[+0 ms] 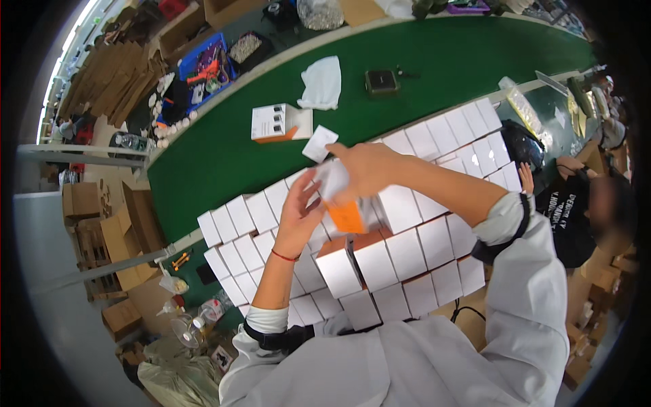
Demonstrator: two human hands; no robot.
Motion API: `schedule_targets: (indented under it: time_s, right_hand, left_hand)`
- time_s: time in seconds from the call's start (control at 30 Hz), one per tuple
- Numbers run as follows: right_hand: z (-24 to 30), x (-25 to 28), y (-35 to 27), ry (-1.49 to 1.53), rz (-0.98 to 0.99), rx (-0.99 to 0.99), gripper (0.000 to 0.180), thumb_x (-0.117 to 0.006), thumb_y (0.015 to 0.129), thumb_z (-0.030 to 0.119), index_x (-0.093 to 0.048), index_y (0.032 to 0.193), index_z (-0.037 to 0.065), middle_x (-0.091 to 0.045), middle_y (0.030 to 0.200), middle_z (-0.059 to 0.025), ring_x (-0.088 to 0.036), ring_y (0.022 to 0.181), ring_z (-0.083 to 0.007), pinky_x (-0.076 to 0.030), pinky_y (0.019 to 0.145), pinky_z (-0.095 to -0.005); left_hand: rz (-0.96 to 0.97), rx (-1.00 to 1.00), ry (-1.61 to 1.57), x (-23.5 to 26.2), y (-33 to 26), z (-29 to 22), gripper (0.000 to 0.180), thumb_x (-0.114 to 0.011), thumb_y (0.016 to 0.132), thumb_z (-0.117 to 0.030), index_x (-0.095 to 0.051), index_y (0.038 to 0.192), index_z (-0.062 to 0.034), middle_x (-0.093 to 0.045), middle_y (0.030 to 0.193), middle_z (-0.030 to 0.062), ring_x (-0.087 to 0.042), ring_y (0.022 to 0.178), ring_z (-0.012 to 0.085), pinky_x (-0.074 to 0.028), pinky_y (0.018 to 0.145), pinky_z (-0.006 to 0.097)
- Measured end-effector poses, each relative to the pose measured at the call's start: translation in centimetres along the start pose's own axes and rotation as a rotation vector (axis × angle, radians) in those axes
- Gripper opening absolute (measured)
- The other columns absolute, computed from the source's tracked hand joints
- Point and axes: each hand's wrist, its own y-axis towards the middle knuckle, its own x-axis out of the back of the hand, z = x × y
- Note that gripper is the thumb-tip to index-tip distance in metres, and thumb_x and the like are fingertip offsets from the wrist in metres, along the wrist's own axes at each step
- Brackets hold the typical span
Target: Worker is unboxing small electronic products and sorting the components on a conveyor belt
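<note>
1. The green work surface (pixel 224 152) shows between the box rows and its curved far edge, broadening toward the left end.
2. Packed white boxes (pixel 424 247) form rows along the near edge, leaving little space beneath the hands.
3. The white-and-orange box (pixel 347 218) is between the hands, tilted and blurred, over the middle of these rows.
4. The right hand (pixel 369 169) grasps it from the right, some fingers hidden; its forearm crosses the rows.
5. The left hand (pixel 298 211) has bent fingers at the box's left side; I cannot tell whether they grip.
6. A small white card (pixel 320 144) is just beside the right fingertips.
7. Farther out lie an orange-edged carton (pixel 270 122), a crumpled white sheet (pixel 321 83) and a dark square case (pixel 381 81).
8. At the right, a co-worker's hand (pixel 526 178) is near the row ends.
</note>
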Motion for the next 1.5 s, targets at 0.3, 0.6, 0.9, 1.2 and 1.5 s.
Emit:
schedule_targets:
  time_s: [0.3,0.6,0.9,1.2,1.5]
  right_hand:
    - [-0.6,0.9,3.6,1.044,0.103,-0.104,0.109,-0.048,0.087,0.089,-0.058,0.140,-0.006,-0.072,0.119,-0.0207,-0.073,0.098,-0.0263,-0.060,0.084,-0.0404]
    - [0.8,-4.4,4.3,0.519,-0.400,0.006,0.080,-0.079,0.089,0.057,-0.059,0.120,-0.013,-0.074,0.096,-0.0240,-0.077,0.084,-0.0302,-0.060,0.070,-0.0378]
    - [2.3,-2.4,2.7,0.579,-0.343,0.206,0.083,-0.072,0.093,0.042,-0.043,0.144,-0.017,-0.064,0.123,-0.0343,-0.066,0.117,-0.0419,-0.053,0.100,-0.0440]
    - [-2.6,-1.9,4.0,1.681,-0.022,0.228,0.074,-0.067,0.092,0.020,-0.039,0.156,-0.004,-0.059,0.140,-0.0234,-0.061,0.130,-0.0358,-0.052,0.107,-0.0431]
    - [0.5,-1.8,10.6,0.433,-0.627,0.162,0.032,-0.072,0.095,0.022,-0.070,0.121,0.003,-0.074,0.113,-0.0090,-0.073,0.102,-0.0210,-0.054,0.092,-0.0418]
  left_hand:
    - [-0.383,-0.497,1.175,0.2,4.6,-5.6,0.110,-0.099,0.057,-0.023,-0.045,0.150,0.0000,-0.059,0.138,0.0216,-0.058,0.125,0.0381,-0.046,0.108,0.049]
    - [-0.393,-0.343,0.437,0.6,4.2,1.4,0.129,-0.103,0.057,-0.026,-0.029,0.157,0.0074,-0.053,0.144,0.0268,-0.056,0.133,0.0384,-0.047,0.112,0.043]
    - [-0.294,-0.409,0.905,2.0,2.5,-4.7,0.109,-0.103,0.055,-0.028,-0.049,0.145,0.0009,-0.063,0.130,0.0190,-0.065,0.117,0.0372,-0.051,0.102,0.046]
    - [-0.181,-0.370,0.802,4.7,2.7,-6.3,0.109,-0.100,0.059,-0.030,-0.046,0.150,-0.0032,-0.059,0.138,0.0176,-0.056,0.126,0.0381,-0.046,0.108,0.047]
    - [-0.287,-0.319,1.299,5.6,7.4,-6.6,0.108,-0.100,0.054,-0.030,-0.051,0.146,-0.0067,-0.061,0.134,0.0143,-0.059,0.119,0.0381,-0.055,0.097,0.048]
